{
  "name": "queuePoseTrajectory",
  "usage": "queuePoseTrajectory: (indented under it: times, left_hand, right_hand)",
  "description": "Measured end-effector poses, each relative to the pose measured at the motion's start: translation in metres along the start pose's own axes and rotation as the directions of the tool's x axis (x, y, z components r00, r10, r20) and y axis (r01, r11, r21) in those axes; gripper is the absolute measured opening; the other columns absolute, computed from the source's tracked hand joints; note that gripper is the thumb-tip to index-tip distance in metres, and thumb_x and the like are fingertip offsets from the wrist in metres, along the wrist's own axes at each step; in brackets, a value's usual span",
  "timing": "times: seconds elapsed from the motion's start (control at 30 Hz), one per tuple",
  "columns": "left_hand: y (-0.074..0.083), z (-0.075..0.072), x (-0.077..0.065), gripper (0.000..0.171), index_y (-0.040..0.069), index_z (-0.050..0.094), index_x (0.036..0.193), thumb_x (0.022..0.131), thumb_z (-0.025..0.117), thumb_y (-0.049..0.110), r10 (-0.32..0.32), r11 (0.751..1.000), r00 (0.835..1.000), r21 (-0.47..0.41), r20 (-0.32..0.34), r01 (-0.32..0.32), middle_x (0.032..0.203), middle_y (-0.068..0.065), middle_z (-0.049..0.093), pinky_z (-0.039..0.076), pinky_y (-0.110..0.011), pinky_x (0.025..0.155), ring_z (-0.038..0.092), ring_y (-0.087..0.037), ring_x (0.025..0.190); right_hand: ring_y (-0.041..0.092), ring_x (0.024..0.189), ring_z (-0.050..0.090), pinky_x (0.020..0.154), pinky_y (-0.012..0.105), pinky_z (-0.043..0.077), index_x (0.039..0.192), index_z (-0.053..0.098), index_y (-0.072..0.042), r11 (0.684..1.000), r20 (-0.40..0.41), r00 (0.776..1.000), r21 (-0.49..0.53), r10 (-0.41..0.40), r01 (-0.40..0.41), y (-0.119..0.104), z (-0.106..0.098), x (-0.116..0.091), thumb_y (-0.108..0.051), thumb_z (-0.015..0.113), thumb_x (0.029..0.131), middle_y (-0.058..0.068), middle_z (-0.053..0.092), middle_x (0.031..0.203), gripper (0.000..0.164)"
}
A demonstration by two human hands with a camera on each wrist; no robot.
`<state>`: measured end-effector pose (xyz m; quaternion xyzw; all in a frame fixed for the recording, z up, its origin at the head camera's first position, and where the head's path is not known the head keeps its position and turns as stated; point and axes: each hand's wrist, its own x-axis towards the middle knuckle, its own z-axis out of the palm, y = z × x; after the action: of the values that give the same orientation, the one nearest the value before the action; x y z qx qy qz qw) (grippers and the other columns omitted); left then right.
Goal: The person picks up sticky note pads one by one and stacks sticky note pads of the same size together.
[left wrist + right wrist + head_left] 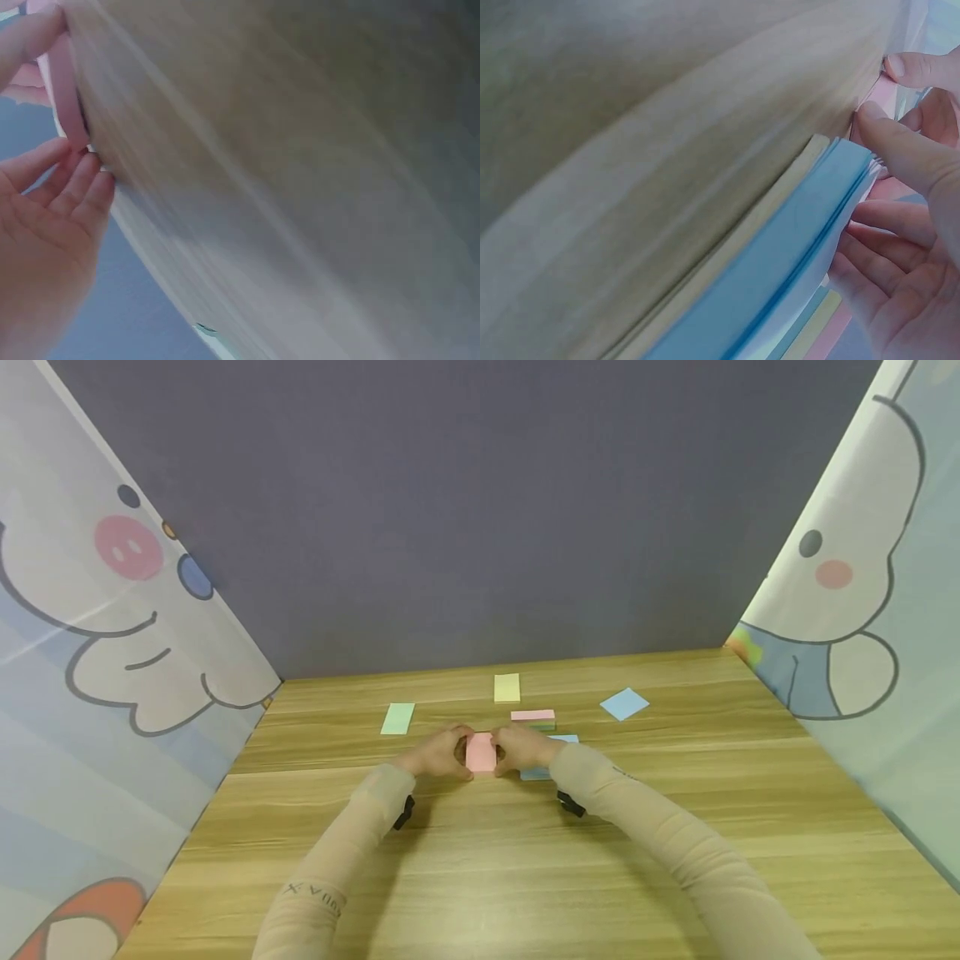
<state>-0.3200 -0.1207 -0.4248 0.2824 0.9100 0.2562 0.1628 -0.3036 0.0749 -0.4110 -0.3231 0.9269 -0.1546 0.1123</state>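
Note:
Both hands hold a pink sticky note (481, 752) between them at mid-table. My left hand (438, 753) has its thumb and fingers bent at the left edge of the note. In the left wrist view, the fingers (52, 184) pinch one end of the pink paper (69, 105), which bows slightly. On the opposite edge, my right hand (521, 747) holds the note with thumb and forefinger. The right wrist view shows its thumb (889, 131) on the pink paper (885, 94), the other fingers beside a blue paper stack (765, 240), which the right hand partly covers in the head view.
Behind the right hand lies a stack with a pink top (532, 716). A green note (397, 718), a yellow note (507, 687) and a blue note (624, 703) are spread over the wooden table (480, 877). A dark panel (480, 527) rises behind.

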Motion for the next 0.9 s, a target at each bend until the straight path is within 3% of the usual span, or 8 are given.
queuePoseTrajectory:
  times: [0.33, 0.47, 0.57, 0.77, 0.9]
  left_hand:
    - [-0.001, 0.000, 0.000, 0.079, -0.003, 0.038, 0.132, 0.066, 0.080, 0.015, 0.024, 0.998, 1.000, -0.059, 0.005, -0.024, 0.126, -0.011, 0.046, 0.042, -0.037, 0.096, 0.048, -0.023, 0.113]
    - [-0.002, 0.000, 0.001, 0.077, -0.003, 0.040, 0.131, 0.066, 0.079, 0.014, 0.040, 0.997, 0.999, -0.069, 0.000, -0.040, 0.124, -0.009, 0.046, 0.042, -0.037, 0.096, 0.048, -0.022, 0.111]
    - [-0.004, 0.001, 0.001, 0.076, -0.001, 0.041, 0.130, 0.066, 0.079, 0.014, 0.041, 0.996, 0.999, -0.074, -0.005, -0.041, 0.123, -0.007, 0.046, 0.042, -0.036, 0.096, 0.049, -0.021, 0.110]
    - [-0.006, 0.002, 0.002, 0.074, -0.001, 0.042, 0.129, 0.066, 0.079, 0.012, 0.036, 0.996, 0.999, -0.087, 0.001, -0.036, 0.122, -0.007, 0.046, 0.043, -0.034, 0.094, 0.050, -0.020, 0.108]
    - [-0.006, 0.002, 0.001, 0.077, -0.004, 0.039, 0.130, 0.066, 0.079, 0.011, 0.036, 0.993, 0.999, -0.113, -0.003, -0.036, 0.125, -0.009, 0.045, 0.043, -0.036, 0.095, 0.049, -0.021, 0.109]
  right_hand:
    - [0.010, 0.070, 0.047, 0.063, 0.023, 0.043, 0.085, 0.063, -0.008, 1.000, 0.004, 1.000, -0.007, -0.008, 0.008, -0.001, 0.000, -0.001, -0.025, 0.074, 0.073, 0.002, 0.059, 0.087, 0.024]
    - [0.016, 0.082, 0.057, 0.080, 0.032, 0.048, 0.087, 0.064, -0.007, 1.000, -0.002, 1.000, -0.027, -0.006, 0.006, -0.002, -0.001, -0.002, -0.027, 0.073, 0.075, 0.009, 0.062, 0.107, 0.025]
    - [0.024, 0.100, 0.058, 0.094, 0.039, 0.044, 0.093, 0.065, -0.007, 0.999, -0.014, 1.000, -0.035, -0.004, 0.004, -0.003, -0.001, -0.003, -0.028, 0.073, 0.076, 0.015, 0.055, 0.124, 0.028]
    - [0.026, 0.107, 0.055, 0.090, 0.036, 0.046, 0.103, 0.063, -0.005, 1.000, -0.039, 0.999, -0.017, -0.025, 0.024, -0.004, -0.002, -0.006, -0.027, 0.073, 0.076, 0.015, 0.050, 0.130, 0.036]
    - [0.028, 0.112, 0.053, 0.094, 0.037, 0.045, 0.121, 0.055, 0.000, 1.000, -0.044, 0.999, 0.005, -0.017, 0.017, -0.007, -0.006, -0.011, -0.023, 0.072, 0.077, 0.015, 0.045, 0.135, 0.052]
